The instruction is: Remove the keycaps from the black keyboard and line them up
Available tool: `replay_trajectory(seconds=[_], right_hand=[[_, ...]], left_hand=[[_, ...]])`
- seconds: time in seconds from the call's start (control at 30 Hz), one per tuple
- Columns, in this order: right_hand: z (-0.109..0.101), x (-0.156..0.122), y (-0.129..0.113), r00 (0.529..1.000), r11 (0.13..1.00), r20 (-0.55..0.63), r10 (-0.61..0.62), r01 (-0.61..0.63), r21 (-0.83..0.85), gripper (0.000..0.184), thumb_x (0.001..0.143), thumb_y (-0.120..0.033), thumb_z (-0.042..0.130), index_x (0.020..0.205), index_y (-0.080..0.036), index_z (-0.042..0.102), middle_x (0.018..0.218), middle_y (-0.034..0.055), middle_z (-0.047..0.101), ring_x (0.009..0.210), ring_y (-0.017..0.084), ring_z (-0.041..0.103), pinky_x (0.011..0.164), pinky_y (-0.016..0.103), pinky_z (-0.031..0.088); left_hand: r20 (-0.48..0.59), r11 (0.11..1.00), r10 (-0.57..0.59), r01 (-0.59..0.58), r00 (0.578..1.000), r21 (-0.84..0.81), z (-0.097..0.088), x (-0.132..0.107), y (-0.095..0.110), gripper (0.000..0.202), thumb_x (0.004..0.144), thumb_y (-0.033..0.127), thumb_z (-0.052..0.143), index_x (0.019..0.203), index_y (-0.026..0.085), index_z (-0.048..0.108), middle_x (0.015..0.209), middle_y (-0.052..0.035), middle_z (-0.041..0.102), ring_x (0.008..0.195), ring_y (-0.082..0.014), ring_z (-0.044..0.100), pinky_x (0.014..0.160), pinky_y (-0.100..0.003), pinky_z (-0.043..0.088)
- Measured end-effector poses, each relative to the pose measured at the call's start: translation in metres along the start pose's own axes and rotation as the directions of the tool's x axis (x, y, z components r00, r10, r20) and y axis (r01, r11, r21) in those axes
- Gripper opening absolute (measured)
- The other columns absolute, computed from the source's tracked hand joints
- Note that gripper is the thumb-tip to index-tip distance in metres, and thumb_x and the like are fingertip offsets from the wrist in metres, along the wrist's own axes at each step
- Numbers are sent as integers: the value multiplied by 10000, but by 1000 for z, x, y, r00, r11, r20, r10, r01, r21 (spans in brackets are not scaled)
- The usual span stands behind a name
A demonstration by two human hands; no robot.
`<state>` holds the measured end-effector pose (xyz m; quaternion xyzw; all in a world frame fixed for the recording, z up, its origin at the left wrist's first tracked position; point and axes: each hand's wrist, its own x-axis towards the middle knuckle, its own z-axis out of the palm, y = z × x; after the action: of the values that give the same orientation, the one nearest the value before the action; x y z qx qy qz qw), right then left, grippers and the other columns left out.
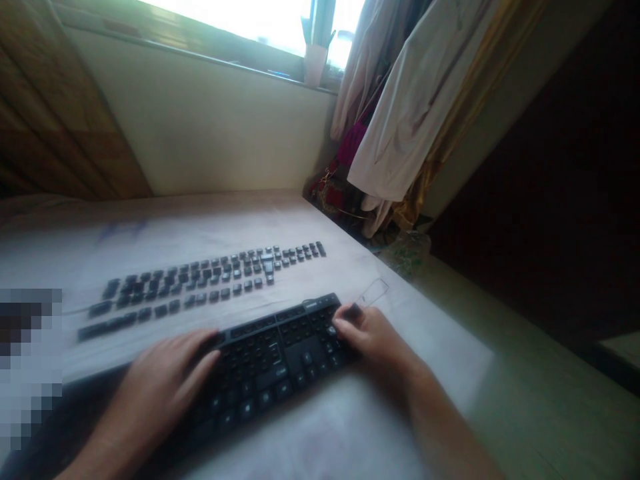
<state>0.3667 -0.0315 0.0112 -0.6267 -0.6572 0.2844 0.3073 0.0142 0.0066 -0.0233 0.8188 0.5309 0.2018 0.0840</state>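
A black keyboard lies on a pale sheet spread over the surface, with most of its keycaps taken off. My left hand rests flat on its left half, fingers stretched out. My right hand is at the keyboard's right end, fingers pinched on a small dark thing, perhaps a keycap. Behind the keyboard, several loose black keycaps are laid out in rows in keyboard order. A thin wire loop tool lies just beyond my right hand.
A cream wall and a bright window sill with a pink cup stand behind. Clothes hang at the right. A wooden panel leans at the left. The green floor runs along the sheet's right edge.
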Motion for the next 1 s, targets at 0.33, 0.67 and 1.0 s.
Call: replay_trajectory(seconds=[0.33, 0.67, 1.0], right_hand=[[7, -6, 0, 996, 998, -87, 9, -14, -55, 203, 828, -323, 528, 754, -192, 664, 638, 39, 707, 595, 187, 668, 578, 264, 494], [10, -5, -8, 992, 996, -126, 23, -34, -85, 242, 844, -338, 506, 738, -180, 655, 629, 46, 710, 596, 194, 685, 580, 263, 489], [7, -2, -15, 995, 985, -69, 78, -87, -147, 240, 835, -329, 493, 733, -183, 654, 641, 51, 714, 590, 192, 684, 556, 250, 473]], left_hand=[[16, 1000, 0, 0, 1000, -3, -1, 0, 2, 597, 863, 665, 397, 1130, 235, 714, 1137, -92, 752, 1056, -343, 687, 949, -486, 514], [-12, 999, 36, -35, 999, 38, 2, -3, -1, 537, 897, 629, 400, 1148, 262, 702, 1149, -68, 750, 1056, -308, 693, 940, -456, 533], [-15, 999, 37, -36, 999, 32, 4, -3, -1, 546, 898, 628, 404, 1154, 243, 693, 1148, -82, 746, 1069, -323, 683, 949, -493, 521]])
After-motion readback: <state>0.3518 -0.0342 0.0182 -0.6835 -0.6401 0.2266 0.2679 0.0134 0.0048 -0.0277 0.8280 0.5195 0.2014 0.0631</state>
